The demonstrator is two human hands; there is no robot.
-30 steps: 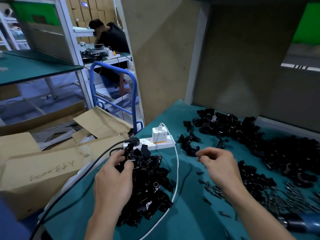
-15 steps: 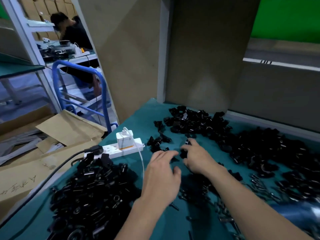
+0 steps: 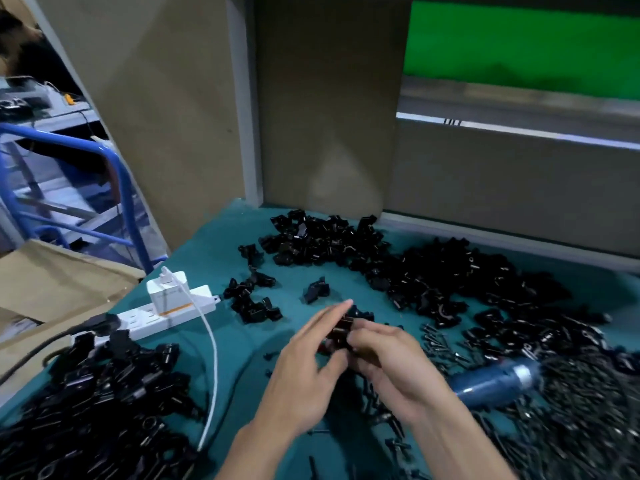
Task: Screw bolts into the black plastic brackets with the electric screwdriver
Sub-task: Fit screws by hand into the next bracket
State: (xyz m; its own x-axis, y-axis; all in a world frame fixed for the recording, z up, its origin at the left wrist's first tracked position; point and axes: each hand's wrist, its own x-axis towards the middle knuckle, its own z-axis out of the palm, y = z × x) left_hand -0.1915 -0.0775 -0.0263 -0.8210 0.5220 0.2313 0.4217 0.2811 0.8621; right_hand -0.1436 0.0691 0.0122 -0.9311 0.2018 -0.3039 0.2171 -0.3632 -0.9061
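You hold a bracket [image 3: 342, 329]; the electric screwdriver [image 3: 495, 382] waits at 3 o'clock.
Your right hand [image 3: 391, 367] curls its grip round the bracket, and your left hand [image 3: 304, 375] lays straight fingers against it. The screwdriver lies on the tabletop [image 3: 239, 355] just beside your right wrist, long axis roughly 9-to-3. Loose bolts [image 3: 446, 344] sit at 2 o'clock. Your right hand is nearer both.

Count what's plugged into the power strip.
2: white charger toward the far end of the power strip, black plug near its left end. Nothing looks hidden.
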